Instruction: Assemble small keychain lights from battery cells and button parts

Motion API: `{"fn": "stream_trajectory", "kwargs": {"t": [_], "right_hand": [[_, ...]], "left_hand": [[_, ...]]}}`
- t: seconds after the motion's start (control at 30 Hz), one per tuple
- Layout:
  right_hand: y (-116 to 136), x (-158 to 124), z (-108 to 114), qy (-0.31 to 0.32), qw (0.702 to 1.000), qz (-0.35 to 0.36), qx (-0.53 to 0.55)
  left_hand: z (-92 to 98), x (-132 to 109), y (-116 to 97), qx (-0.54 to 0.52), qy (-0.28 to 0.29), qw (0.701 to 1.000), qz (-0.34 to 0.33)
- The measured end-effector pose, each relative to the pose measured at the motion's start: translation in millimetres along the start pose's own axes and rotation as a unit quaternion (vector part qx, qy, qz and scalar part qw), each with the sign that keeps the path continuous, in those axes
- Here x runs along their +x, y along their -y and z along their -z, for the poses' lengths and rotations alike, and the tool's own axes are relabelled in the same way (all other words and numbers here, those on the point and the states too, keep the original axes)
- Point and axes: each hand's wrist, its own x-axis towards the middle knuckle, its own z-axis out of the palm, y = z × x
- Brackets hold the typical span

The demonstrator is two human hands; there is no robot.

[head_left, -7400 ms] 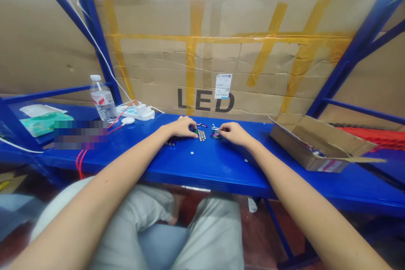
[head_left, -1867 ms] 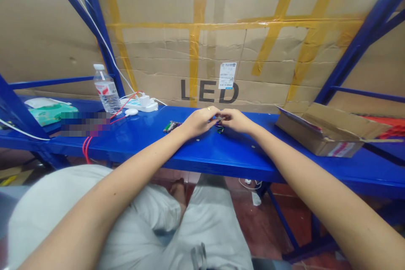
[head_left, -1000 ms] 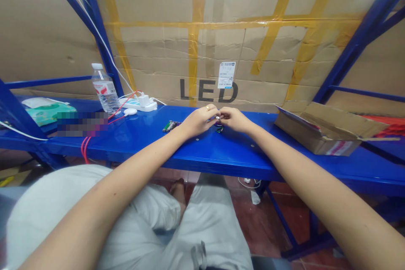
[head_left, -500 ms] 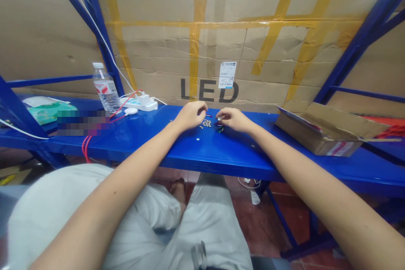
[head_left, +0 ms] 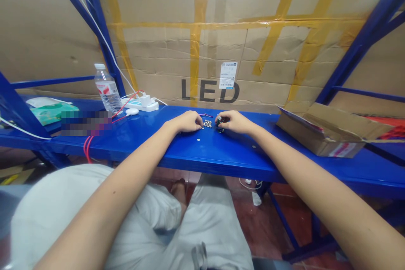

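My left hand rests low over the blue tabletop, its fingers curled down at the left edge of a small pile of shiny metal pieces. Whether a piece is between those fingertips is too small to tell. Right of the pile, my right hand is closed, with thumb and fingers around a small dark piece with a pale round end. Under these fingers lie dark, greenish items, partly hidden. A thin purple item lies just behind the pile.
An open cardboard box stands at right. At left are a water bottle, a white power strip, red cable and a green tissue pack. A large taped carton backs the table.
My left hand has moved down and slightly left, from near the purple item to the pile's edge. My right hand stays nearly in place, the dark piece in it now turned more upright.
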Motion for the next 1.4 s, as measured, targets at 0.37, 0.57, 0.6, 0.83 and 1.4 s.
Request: {"fn": "stream_trajectory", "kwargs": {"t": [0.37,0.57,0.6,0.83,1.4], "right_hand": [[-2.7,0.6,-2.3,-0.006,1.000,0.008,-0.015],[-3.4,0.8,-2.2,-0.005,1.000,0.008,-0.022],[-3.5,0.8,-2.2,-0.005,1.000,0.007,-0.022],[-2.6,-0.3,-0.7,-0.009,1.000,0.003,-0.013],[-11.3,2.2,-5.3,-0.025,0.998,-0.010,0.058]], "left_hand": [[2.7,0.1,-0.3,-0.081,0.005,0.995,0.051],[4.8,-3.1,1.2,-0.098,0.021,0.993,0.059],[4.6,-3.3,1.7,-0.098,0.020,0.993,0.055],[3.1,1.9,-20.4,-0.126,-0.148,0.979,-0.055],[-3.8,7.3,-47.0,-0.037,-0.237,0.948,-0.210]]}}
